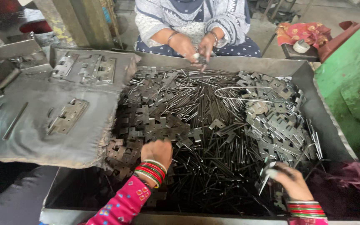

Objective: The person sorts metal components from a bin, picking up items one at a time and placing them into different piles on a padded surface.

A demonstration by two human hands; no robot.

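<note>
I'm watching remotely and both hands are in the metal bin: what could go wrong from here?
The left hand digs bare into loose pins and hinge plates, so sharp edges may cut it. The right hand grips plates beside a heaped pile that could slide. The co-worker's hands work close by.

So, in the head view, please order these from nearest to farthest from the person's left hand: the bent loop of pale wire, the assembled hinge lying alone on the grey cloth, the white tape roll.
1. Assembled hinge lying alone on the grey cloth, to the left of the left hand.
2. Bent loop of pale wire, up and right, on the pile.
3. White tape roll, far top right, outside the tray.
</note>
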